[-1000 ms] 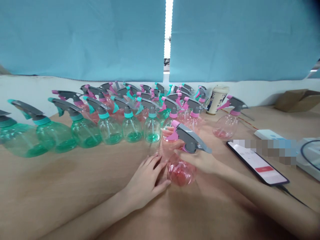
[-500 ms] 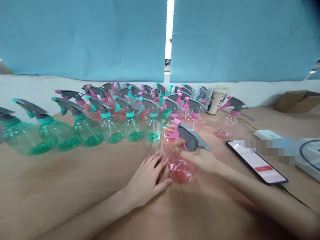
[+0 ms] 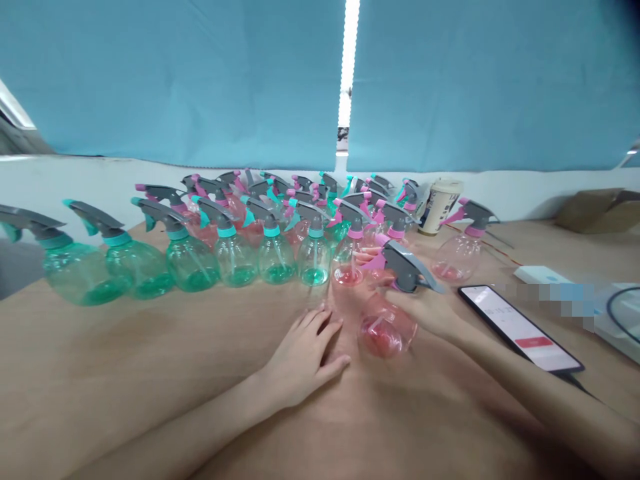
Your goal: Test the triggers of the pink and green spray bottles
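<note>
Opposite me: one blue cloth sheet (image 3: 200, 80), lightly creased, spanning most of my view. Dividing it: one bright white, narrow vertical strip (image 3: 349, 67), dark blotches near its lower end. Below: one low white wall (image 3: 90, 180). Before me: one pale-brown, wood-grained table (image 3: 125, 347). Near the wall, to my right: one cream cup (image 3: 440, 207) with dark printed lettering. Farther right: one brown cardboard box (image 3: 593, 210). Nearer me: one black-edged rectangular smartphone (image 3: 523, 330), face up, screen lit, red bar towards its near end; black lead (image 3: 575, 383) there. Beyond: one flat white object (image 3: 533, 274), partly masked by pixel blocks. At my far right: one dark, curved cable (image 3: 609, 307).
</note>
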`<action>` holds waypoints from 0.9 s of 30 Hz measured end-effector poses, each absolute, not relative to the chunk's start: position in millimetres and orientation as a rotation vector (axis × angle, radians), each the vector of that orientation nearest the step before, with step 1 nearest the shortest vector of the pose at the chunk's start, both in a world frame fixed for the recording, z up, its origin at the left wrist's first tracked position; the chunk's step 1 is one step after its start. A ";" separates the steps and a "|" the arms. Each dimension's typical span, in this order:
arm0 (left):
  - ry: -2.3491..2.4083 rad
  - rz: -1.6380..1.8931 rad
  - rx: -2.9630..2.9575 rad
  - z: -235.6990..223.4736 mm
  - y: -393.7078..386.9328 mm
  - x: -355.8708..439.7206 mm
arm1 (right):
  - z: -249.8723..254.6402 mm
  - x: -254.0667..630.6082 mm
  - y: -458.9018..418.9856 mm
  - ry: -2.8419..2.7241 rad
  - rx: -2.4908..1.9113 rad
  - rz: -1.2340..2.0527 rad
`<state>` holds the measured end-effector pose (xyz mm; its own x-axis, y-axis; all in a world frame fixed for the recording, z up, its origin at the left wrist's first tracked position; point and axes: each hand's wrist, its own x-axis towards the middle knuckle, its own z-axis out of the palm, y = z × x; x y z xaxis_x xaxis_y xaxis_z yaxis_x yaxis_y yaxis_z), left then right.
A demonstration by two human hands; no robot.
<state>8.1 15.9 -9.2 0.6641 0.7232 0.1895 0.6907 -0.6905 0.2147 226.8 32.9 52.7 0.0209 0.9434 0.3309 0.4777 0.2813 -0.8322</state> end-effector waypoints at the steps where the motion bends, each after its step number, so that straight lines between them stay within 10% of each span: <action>1: 1.170 0.398 2.750 -9.2 15.9 8.0 | 52.2 228.9 32.4 -1.593 -1.348 0.632; 27: 1.191 0.339 2.767 -6.6 17.5 9.1 | 48.6 237.9 36.8 -1.660 -1.372 0.773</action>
<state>9.1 17.5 -6.6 0.6672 0.7275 0.1603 0.7028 -0.6860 0.1883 237.9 36.8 48.6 -0.0614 0.9755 0.2112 0.4660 0.2152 -0.8582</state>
